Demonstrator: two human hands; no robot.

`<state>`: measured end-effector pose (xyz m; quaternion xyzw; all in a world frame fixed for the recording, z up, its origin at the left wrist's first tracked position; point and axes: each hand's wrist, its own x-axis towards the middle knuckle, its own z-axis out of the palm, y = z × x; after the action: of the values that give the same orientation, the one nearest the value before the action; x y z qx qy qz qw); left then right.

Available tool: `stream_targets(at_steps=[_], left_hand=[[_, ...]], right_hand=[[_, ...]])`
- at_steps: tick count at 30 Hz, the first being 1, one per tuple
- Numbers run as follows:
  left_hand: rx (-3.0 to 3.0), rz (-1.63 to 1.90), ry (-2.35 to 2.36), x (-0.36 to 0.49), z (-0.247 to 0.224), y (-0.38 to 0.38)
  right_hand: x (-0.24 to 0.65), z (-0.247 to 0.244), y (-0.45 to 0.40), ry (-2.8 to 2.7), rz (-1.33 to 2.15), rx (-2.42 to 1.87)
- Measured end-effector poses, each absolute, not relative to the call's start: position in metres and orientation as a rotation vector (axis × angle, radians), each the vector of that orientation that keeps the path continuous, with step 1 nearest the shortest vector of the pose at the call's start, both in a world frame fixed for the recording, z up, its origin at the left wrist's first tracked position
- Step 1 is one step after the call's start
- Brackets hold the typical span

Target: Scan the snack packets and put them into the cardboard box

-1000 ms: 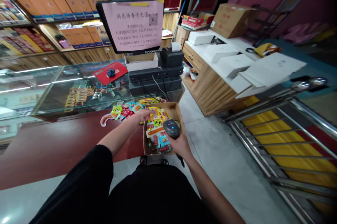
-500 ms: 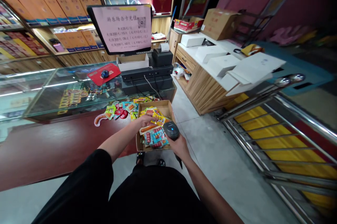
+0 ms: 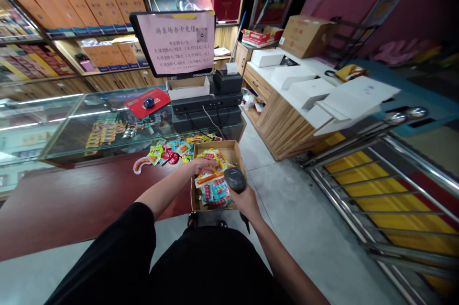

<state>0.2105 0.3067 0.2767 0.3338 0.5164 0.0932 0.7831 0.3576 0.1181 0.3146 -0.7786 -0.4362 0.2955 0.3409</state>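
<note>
My right hand (image 3: 246, 201) is wrapped around a dark handheld barcode scanner (image 3: 235, 179), its rounded head over the right side of a shallow cardboard box (image 3: 234, 151). Inside the box lie several small snack packets: yellow ones (image 3: 219, 156) toward the far side, blue ones with red pieces (image 3: 217, 191) nearer me, and a long orange sausage-like snack (image 3: 211, 178) between. My left hand (image 3: 204, 165) reaches in from the left, fingers stretched over the yellow packets and touching them; nothing is seen lifted in it.
More colourful packets (image 3: 168, 153) and a curved sausage-shaped pack (image 3: 141, 165) lie on the red-brown counter (image 3: 107, 190) to the left. Behind stand a glass case (image 3: 71, 145), a monitor with a paper sign (image 3: 179, 47) and a receipt printer (image 3: 227, 80). A metal railing (image 3: 344, 204) is at right.
The view has shifted slightly, so everything sits a little farther right and lower. The blue light on the scanner has gone out. My left fingers look more spread over the yellow packets.
</note>
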Motion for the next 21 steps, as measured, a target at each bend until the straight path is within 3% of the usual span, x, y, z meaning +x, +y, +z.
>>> stream_targets(at_steps=[21], left_hand=[[1.262,0.283,1.508,0.082,0.228,0.411]], right_hand=[[0.275,0.302,0.218,-1.18,0.862,-2.137]])
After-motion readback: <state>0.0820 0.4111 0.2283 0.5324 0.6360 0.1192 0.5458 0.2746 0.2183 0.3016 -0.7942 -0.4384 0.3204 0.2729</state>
